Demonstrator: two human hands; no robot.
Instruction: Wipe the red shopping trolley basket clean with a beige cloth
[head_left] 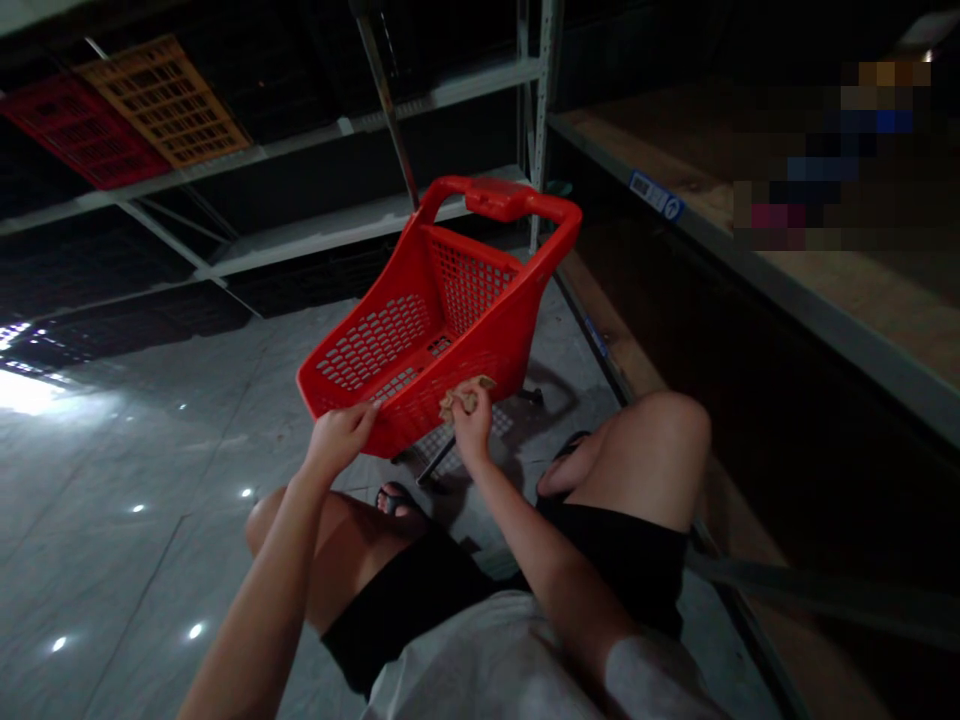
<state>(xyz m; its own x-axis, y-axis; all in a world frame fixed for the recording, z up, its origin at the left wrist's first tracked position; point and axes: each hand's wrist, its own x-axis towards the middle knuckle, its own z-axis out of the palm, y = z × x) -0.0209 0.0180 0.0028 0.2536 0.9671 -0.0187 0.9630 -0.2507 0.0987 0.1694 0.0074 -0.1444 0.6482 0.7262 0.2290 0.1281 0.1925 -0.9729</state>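
A red plastic shopping cart (484,345) stands on the floor in front of my knees, its handle at the far end and its basket hollow with perforated walls. My left hand (341,438) is closed over the near left rim of the basket. Against the outside of the near side wall, my right hand (472,425) grips a crumpled tan cloth (459,400). Part of the cloth is hidden by my fingers.
Metal shelving (442,90) runs along the back, bearing a red crate (86,130) and a yellow crate (165,100). A low wooden shelf (825,270) with a metal edge stands close on my right. Grey tiled floor (127,520) stretches to the left.
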